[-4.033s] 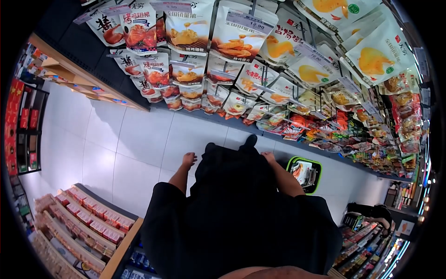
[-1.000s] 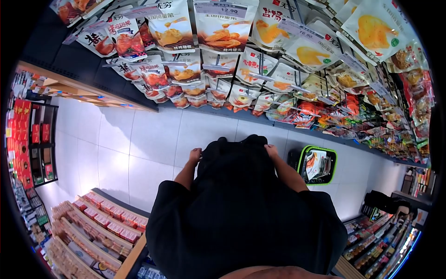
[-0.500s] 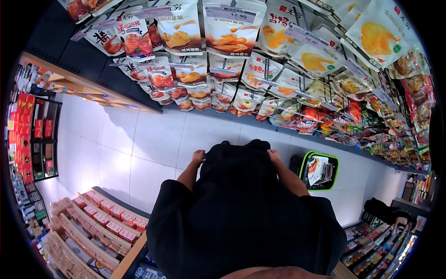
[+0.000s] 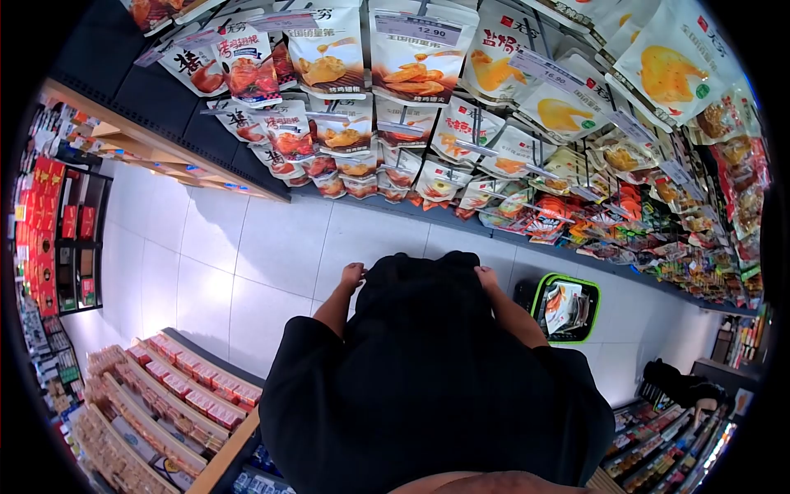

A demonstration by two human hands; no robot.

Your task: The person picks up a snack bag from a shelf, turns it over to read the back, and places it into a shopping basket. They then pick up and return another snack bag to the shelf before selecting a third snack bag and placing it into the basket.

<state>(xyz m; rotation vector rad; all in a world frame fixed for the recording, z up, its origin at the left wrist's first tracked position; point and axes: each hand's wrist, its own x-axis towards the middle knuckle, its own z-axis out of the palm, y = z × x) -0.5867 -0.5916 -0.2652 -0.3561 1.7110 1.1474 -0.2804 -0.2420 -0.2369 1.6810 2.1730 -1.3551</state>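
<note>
I stand in a shop aisle and look straight down my black clothing. My left hand hangs at my left thigh, fingers curled against the black fabric. At my right thigh, my right hand also rests on the fabric. No object shows in either hand. A green-rimmed shopping basket with several packets in it sits on the floor just right of my right arm.
A wall of hanging snack packets with price tags fills the top and right. A low shelf of boxed goods stands at lower left. Red boxes line a rack at far left. White floor tiles lie between. Another person's dark sleeve shows at lower right.
Four seconds ago my hands hung a little away from my legs with looser fingers; now both lie against the fabric. The view has shifted slightly, and the basket appears farther right.
</note>
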